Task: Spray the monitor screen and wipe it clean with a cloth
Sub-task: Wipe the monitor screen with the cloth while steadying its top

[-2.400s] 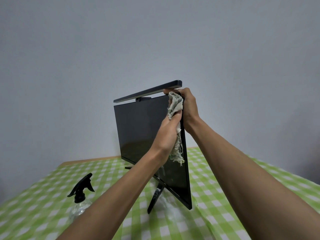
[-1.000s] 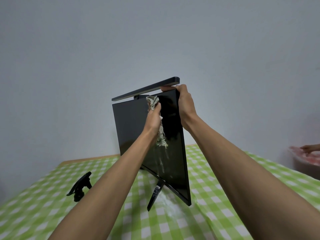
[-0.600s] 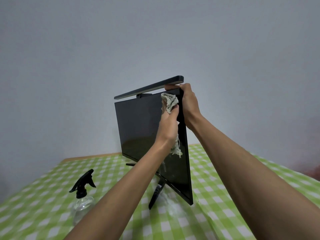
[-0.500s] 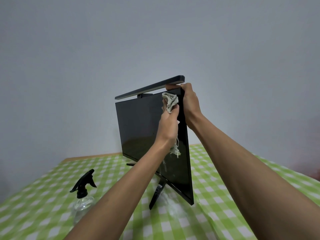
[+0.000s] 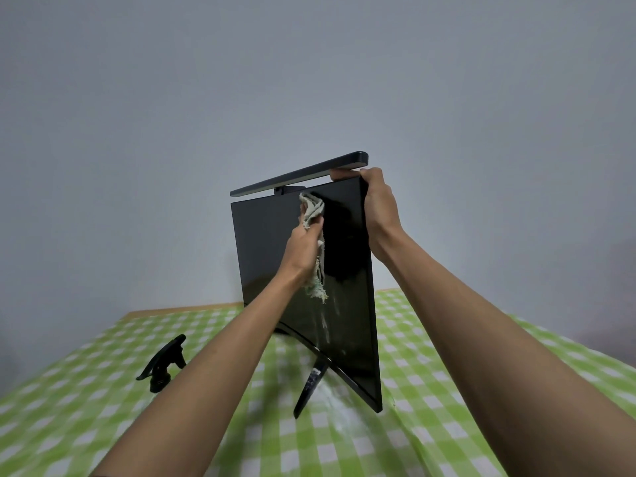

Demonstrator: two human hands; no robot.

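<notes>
Spray bottle (image 5: 161, 368) on table (image 5: 69, 407), left of monitor (image 5: 268, 253), bar (image 5: 296, 175) seemingly atop

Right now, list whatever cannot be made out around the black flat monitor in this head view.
Head view:
Black-trigger spray bottle: body hidden behind the left forearm.
Black flat monitor: screen patch under the frayed grey-green cloth and left hand is covered.
Black monitor stand: one leg shows; the rest sits behind the panel.
Green checked tablecloth: near part blurred.
</notes>
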